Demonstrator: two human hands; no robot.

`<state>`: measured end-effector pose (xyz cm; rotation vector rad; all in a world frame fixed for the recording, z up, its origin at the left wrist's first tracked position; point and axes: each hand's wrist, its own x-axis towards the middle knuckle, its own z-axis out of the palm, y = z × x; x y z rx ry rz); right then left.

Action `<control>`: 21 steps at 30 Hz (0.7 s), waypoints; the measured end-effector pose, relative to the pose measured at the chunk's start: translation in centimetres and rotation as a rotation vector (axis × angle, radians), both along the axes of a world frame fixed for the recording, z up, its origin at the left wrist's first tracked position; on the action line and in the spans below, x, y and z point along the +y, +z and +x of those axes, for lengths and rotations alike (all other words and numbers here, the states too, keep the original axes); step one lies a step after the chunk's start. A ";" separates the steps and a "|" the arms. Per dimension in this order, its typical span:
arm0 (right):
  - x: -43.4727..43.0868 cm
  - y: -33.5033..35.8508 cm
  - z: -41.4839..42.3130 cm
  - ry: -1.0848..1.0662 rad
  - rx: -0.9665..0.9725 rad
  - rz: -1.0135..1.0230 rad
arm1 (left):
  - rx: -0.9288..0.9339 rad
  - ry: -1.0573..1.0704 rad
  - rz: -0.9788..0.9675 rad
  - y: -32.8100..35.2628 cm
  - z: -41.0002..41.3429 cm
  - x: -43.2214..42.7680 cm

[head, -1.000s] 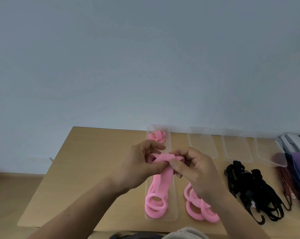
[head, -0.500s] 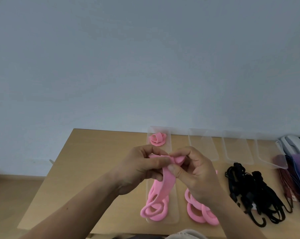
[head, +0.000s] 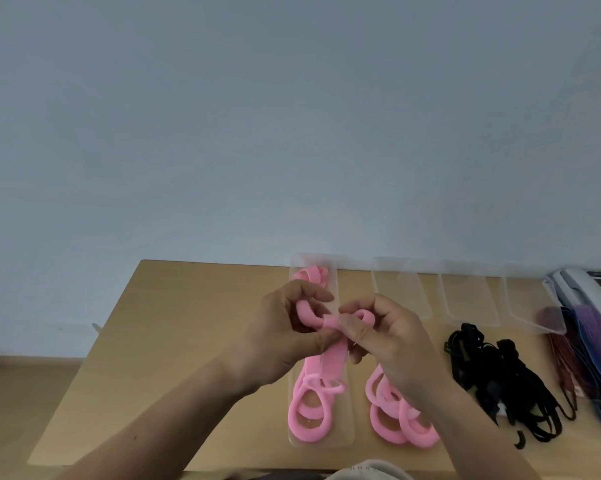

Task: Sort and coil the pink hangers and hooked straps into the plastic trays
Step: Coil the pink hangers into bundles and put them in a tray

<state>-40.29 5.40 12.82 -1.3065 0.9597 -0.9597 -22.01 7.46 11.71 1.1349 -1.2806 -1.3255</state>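
A soft pink hanger strap (head: 318,386) hangs over the long clear tray (head: 347,438) at the table's middle. My left hand (head: 278,341) grips its upper part, and my right hand (head: 385,337) pinches the rolled top end between thumb and fingers. The strap's looped lower end lies in the tray. A coiled pink strap (head: 313,274) sits at the tray's far end. More loose pink hangers (head: 396,420) lie on the table to the right of the tray, partly hidden by my right forearm.
Three clear plastic trays (head: 401,289) (head: 468,296) (head: 531,303) line the back of the wooden table (head: 174,341). Black hooked straps (head: 500,375) lie in a heap at the right, with dark red and blue-purple straps (head: 576,355) and a white device (head: 590,289) beyond.
Both hands have rolled the strap's top end tighter, and a small coil now shows at my right fingertips. The lower loops have shifted slightly in the tray.
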 end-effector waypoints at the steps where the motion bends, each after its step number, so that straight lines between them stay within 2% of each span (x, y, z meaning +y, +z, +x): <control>1: 0.0 0.1 -0.1 0.001 0.010 -0.008 | -0.015 0.016 0.016 -0.1 0.0 0.0; 4: 0.1 0.3 -0.2 -0.001 -0.014 -0.040 | -0.017 -0.003 0.064 0.1 -0.1 -0.1; 9: -0.1 0.2 -0.1 -0.034 0.001 -0.082 | -0.032 -0.109 0.038 0.6 -0.1 0.0; 16: 0.0 -0.7 0.4 -0.028 0.037 -0.117 | 0.083 -0.113 0.175 0.5 0.4 -0.2; 21: -0.2 -1.3 0.1 0.000 0.054 -0.075 | 0.104 -0.040 0.117 0.2 0.3 -0.3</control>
